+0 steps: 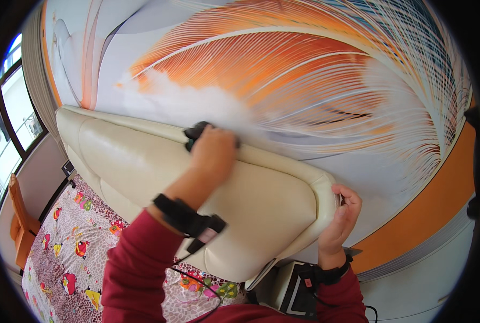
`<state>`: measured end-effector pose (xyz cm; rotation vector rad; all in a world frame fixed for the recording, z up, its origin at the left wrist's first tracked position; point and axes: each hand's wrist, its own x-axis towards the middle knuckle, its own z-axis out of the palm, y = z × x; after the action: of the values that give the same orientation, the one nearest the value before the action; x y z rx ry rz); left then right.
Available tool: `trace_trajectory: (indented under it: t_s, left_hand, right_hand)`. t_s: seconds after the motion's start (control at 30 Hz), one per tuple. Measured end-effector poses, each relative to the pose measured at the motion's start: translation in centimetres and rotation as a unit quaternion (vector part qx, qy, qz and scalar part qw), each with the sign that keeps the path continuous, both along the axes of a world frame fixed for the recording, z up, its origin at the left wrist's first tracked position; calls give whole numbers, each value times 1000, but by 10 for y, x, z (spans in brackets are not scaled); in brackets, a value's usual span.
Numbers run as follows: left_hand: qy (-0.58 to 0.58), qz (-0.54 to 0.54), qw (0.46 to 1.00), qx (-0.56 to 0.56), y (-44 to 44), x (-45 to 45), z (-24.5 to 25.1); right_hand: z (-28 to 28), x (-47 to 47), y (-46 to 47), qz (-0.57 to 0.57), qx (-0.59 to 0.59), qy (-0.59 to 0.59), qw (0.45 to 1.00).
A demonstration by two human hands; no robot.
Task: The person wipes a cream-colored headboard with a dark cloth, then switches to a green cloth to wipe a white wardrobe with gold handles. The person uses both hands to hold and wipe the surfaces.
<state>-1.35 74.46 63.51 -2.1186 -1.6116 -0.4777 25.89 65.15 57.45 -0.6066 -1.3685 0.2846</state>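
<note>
My left hand (pixel 215 151), slightly blurred, is closed around a soft-looking black item (pixel 195 132), perhaps a cloth; its exact kind cannot be told. The item lies against the top edge of a padded cream leather headboard (pixel 143 161), beside the wall. At the headboard's right corner, my right hand (pixel 342 214) has its fingers and thumb curled at the outer edge. Black straps with small devices and cables sit on both wrists.
Behind the headboard rises a wall mural (pixel 284 72) of orange feathers. A patterned bedsheet (pixel 74 258) covers the bed below. An orange chair (pixel 20 226) and a window (pixel 20 109) are at the left. A cream and black nightstand (pixel 290 282) stands by the headboard's lower right.
</note>
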Motion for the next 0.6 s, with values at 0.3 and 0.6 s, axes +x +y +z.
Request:
trace_trajectory:
  t_s: [0.3,0.6]
  left_hand:
    - [-126,-263,956,13,-81,164,8]
    - [-85,-376,922,32,-93,33,-16]
  right_hand:
    - [-6,4,2,-37,3,18,999]
    - [-3,7,3,-49,9,-15,999]
